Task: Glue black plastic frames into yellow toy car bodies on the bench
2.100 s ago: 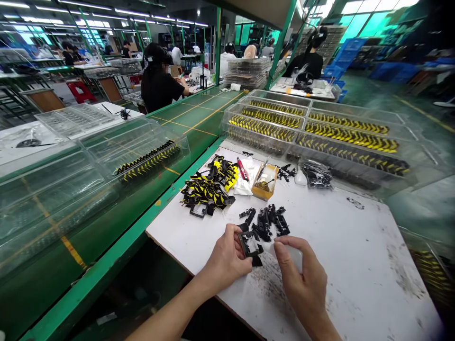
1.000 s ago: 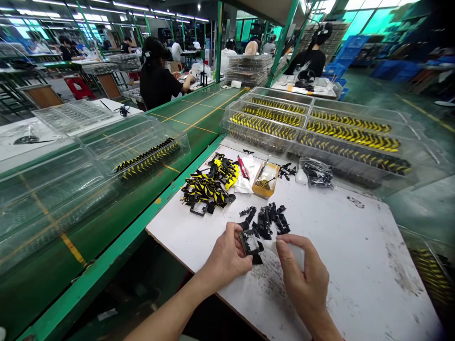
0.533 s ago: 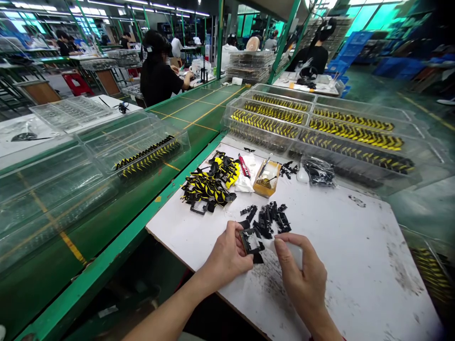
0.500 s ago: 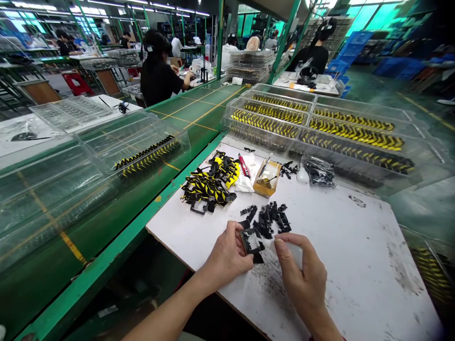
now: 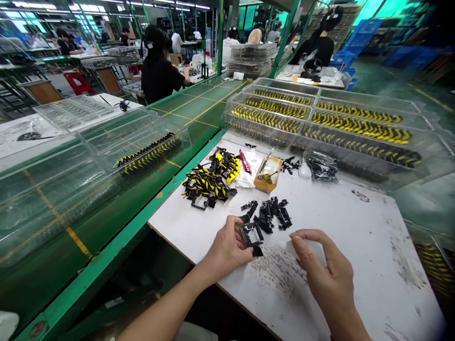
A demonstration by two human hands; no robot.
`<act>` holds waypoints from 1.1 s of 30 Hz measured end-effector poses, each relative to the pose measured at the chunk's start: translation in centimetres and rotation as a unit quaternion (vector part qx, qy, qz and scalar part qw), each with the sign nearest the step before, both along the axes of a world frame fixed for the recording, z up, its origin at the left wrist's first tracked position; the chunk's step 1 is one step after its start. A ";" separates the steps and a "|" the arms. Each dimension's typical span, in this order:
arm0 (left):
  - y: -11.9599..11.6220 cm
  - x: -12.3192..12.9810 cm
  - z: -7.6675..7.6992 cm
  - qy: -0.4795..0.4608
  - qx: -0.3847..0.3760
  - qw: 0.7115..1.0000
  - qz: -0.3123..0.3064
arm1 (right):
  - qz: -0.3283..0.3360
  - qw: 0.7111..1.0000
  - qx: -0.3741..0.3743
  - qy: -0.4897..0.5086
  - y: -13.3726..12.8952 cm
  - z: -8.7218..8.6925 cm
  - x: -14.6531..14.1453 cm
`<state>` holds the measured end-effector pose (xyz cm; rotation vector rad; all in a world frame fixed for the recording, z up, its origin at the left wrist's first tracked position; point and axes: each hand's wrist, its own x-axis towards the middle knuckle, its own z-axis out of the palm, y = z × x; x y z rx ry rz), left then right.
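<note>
Over the near end of the white worktop (image 5: 366,227), the person's left hand (image 5: 227,248) pinches a small black plastic frame (image 5: 250,234) between thumb and fingers, holding it tilted. Just below the frame is a black tab (image 5: 258,251); from here I can't tell whether it belongs to the frame or lies apart. The right hand (image 5: 322,270) is off to the right, well apart from the frame, with its fingers curved and open at a pale rounded piece (image 5: 311,248). Whether they touch it is hard to tell.

Just beyond the left hand lies a loose heap of black plastic parts (image 5: 270,215). Further out and to its left is a tangle of yellow-and-black striped parts (image 5: 208,182). Past the heap, toward the far edge of the worktop, are a red-and-white tube (image 5: 244,161) on white tissue (image 5: 245,179), a small cardboard tray (image 5: 268,173) of brass-coloured bits, and a clear plastic bag of black parts (image 5: 322,166). Any lettering on the tube is too small to read.

Beyond the worktop, clear plastic trays (image 5: 284,85) hold rows of striped parts. Far off to the left of the hands, a co-worker in a black T-shirt (image 5: 158,78) sits along a green conveyor (image 5: 199,116).
</note>
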<state>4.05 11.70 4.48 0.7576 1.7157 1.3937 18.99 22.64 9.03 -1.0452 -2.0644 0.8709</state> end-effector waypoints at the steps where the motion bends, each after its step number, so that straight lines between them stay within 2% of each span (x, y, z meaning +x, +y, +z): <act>1: 0.0 0.0 0.1 0.000 -0.005 1.000 0.001 | 0.011 1.000 -0.006 -0.003 0.2 0.0 0.1; 6: 0.1 0.0 0.8 -0.004 -0.017 1.000 0.003 | 0.054 0.998 -0.029 -0.014 0.0 0.3 0.1; 12: 0.1 0.0 1.1 0.005 -0.022 1.000 0.003 | 0.088 0.996 -0.015 -0.018 -0.1 0.5 -0.2; 22: -0.2 -0.1 0.4 0.015 0.000 1.000 -0.004 | 0.105 0.993 -0.026 -0.036 -0.1 0.4 0.0; 33: -0.1 -0.1 0.4 0.014 0.000 1.000 -0.007 | 0.105 0.994 -0.018 -0.038 -0.1 0.2 -0.1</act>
